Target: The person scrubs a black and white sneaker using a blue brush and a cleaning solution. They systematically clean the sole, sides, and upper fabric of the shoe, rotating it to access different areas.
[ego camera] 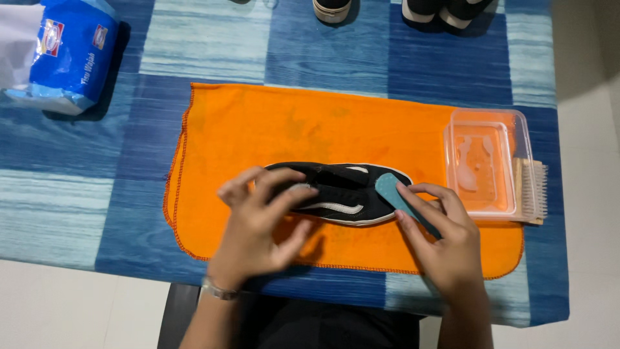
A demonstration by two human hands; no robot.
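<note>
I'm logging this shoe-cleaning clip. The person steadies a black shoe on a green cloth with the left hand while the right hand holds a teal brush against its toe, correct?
Not quite: the cloth is orange, not green, as the head view shows. The rest holds: the left hand steadies the black shoe on it, and the right hand holds the teal brush against the toe.

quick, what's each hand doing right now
Left hand: closed on the black shoe, pressing it to the orange cloth.
Right hand: holding a teal brush against the shoe.
</note>
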